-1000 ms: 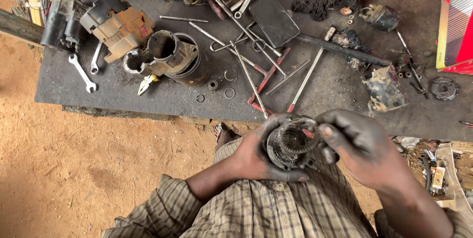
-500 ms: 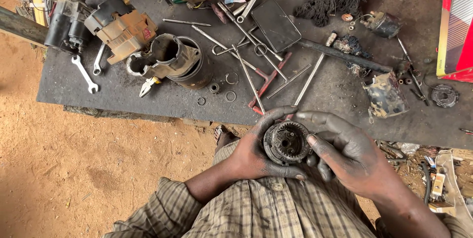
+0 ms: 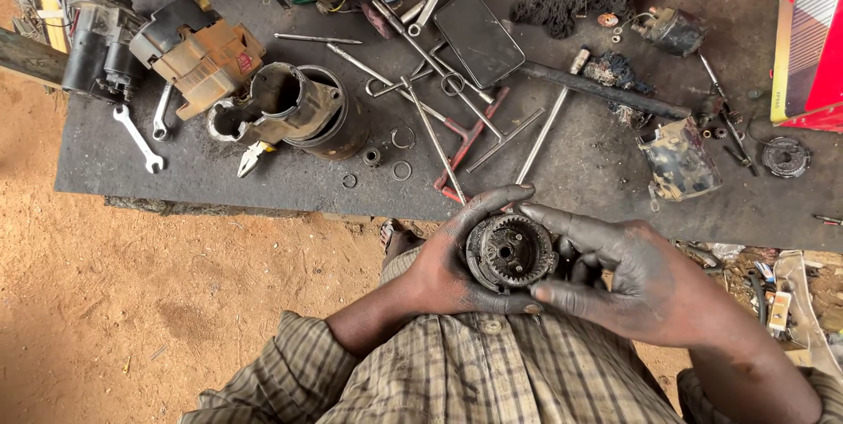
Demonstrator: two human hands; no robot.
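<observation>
Near the red box [image 3: 806, 38] — both hands [image 3: 650, 279] clasp a greasy gear housing [image 3: 509, 253].

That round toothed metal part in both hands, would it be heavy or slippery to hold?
The gear part looks like solid metal, so probably heavy for its size. It and both hands, left hand and right hand, are black with grime, so likely slippery. Being round, it might roll if set on edge.
</observation>
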